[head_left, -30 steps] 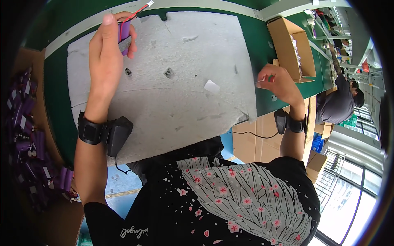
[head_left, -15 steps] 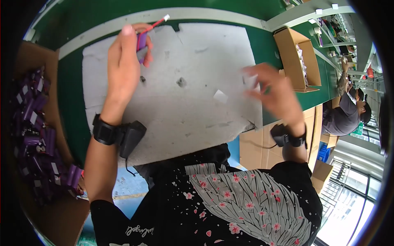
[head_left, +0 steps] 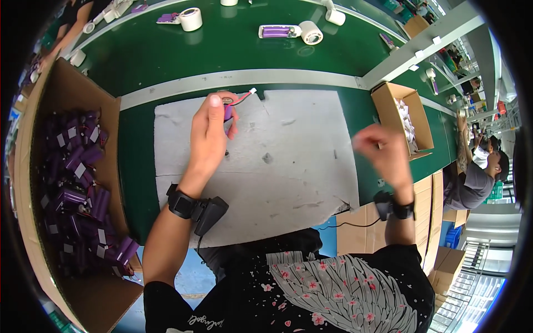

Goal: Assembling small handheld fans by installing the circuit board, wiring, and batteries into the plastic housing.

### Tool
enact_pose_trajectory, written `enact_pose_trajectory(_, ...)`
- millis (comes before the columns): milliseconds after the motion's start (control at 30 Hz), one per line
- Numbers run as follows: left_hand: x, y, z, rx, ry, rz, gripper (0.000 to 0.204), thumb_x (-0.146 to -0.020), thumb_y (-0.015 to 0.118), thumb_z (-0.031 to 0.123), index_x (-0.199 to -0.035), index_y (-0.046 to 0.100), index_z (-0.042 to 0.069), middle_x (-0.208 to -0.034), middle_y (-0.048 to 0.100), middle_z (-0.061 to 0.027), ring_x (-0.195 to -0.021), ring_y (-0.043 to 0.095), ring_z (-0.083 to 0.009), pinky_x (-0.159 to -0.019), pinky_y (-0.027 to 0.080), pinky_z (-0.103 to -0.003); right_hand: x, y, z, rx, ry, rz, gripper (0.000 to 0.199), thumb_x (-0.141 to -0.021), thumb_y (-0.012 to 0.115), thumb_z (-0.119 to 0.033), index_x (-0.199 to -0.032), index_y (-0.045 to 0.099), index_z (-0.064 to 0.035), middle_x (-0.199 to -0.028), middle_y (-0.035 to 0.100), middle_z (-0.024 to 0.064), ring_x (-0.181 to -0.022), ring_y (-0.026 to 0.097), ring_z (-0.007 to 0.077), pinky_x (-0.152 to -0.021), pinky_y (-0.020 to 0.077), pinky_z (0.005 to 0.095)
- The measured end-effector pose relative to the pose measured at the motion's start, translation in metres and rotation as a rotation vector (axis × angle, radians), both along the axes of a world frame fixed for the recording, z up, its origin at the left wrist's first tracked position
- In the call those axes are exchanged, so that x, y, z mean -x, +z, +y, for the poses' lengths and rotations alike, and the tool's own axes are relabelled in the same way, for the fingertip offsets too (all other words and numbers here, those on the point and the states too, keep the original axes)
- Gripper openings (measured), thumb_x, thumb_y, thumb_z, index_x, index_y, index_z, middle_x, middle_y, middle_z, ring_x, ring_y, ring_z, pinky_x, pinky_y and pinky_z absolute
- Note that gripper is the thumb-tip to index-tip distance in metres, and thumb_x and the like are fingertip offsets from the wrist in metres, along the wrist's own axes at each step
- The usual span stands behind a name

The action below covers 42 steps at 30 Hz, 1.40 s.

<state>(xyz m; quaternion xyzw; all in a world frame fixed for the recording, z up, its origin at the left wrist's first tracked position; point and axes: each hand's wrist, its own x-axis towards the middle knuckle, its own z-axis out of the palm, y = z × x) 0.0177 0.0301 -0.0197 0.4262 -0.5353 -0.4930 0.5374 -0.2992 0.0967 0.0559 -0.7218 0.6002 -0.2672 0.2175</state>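
My left hand is closed around a purple battery pack above the far left part of a worn grey foam mat. Red and black wires run from the pack to a small white connector. Most of the pack is hidden by my fingers. My right hand hovers past the mat's right edge, beside a small cardboard box of white pieces. Its fingers are bent inward but smeared by motion, so I cannot make out anything in them.
At the left stands a large cardboard box with many purple battery packs. Beyond a pale rail, white round-headed devices lie on the green surface. Brown cartons stand at lower right; a co-worker sits beyond.
The view has shifted, showing more of the far side. My right hand has moved off the mat toward the small box. Loose white pieces no longer show on the mat. My left hand keeps the pack.
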Motion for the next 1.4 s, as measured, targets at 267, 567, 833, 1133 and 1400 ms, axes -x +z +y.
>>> enact_pose_trajectory(267, 0.013, 0.003, -0.001, -0.107, -0.057, 0.12, 0.054, -0.103, 0.028, 0.049, -0.111, 0.053, 0.001, -0.075, 0.055, -0.006, -0.056, 0.051, -0.0119, -0.05, 0.042, -0.027, 0.096, 0.048, -0.007, 0.272, -0.473, 0.609, 0.025, -0.086, 0.065, -0.009, -0.11, 0.063, -0.0004, -0.091, 0.066, 0.0034, -0.075, 0.059, 0.0096, -0.067, 0.0475, 0.0247)
enact_pose_trajectory(567, 0.004, 0.007, -0.016, -0.322, 0.025, 0.422, 0.057, -0.101, 0.027, 0.054, -0.117, 0.047, 0.003, -0.074, 0.055, -0.0072, -0.055, 0.053, -0.0147, -0.047, 0.044, -0.03, -0.047, 0.092, -0.171, 0.173, 0.208, 0.151, 0.026, -0.09, 0.065, -0.019, -0.108, 0.064, -0.0007, -0.082, 0.064, 0.0016, -0.076, 0.057, 0.0097, -0.07, 0.045, 0.0245)
enact_pose_trajectory(833, -0.007, 0.0, -0.019, -0.365, 0.083, 0.416, 0.057, -0.101, 0.026, 0.054, -0.116, 0.047, 0.004, -0.075, 0.055, -0.0071, -0.057, 0.053, -0.0146, -0.047, 0.043, -0.029, -0.119, 0.003, -0.419, 0.528, 0.22, 0.587, 0.057, -0.078, 0.068, -0.012, -0.132, 0.05, -0.0198, -0.128, 0.053, 0.0179, -0.103, 0.061, 0.035, -0.089, 0.0493, 0.0428)
enact_pose_trajectory(1133, -0.003, 0.002, -0.02, -0.322, -0.007, 0.379, 0.055, -0.102, 0.027, 0.051, -0.116, 0.047, 0.001, -0.08, 0.055, -0.0065, -0.062, 0.053, -0.0143, -0.053, 0.044, -0.028, -0.132, -0.055, -0.528, 0.14, 0.149, 0.837, 0.08, -0.067, 0.069, -0.004, -0.139, 0.04, -0.0254, -0.141, 0.04, 0.0217, -0.113, 0.056, 0.0435, -0.093, 0.0491, 0.0443)
enact_pose_trajectory(1400, 0.0, -0.001, -0.023, -0.267, 0.016, 0.387, 0.048, -0.102, 0.03, 0.048, -0.118, 0.046, 0.005, -0.08, 0.054, -0.0072, -0.061, 0.053, -0.0146, -0.053, 0.044, -0.028, -0.134, 0.038, -0.408, 0.542, 0.121, 0.372, 0.05, -0.073, 0.076, -0.04, -0.108, 0.059, -0.0091, -0.087, 0.066, 0.0124, -0.084, 0.066, 0.0256, -0.072, 0.0516, 0.0341)
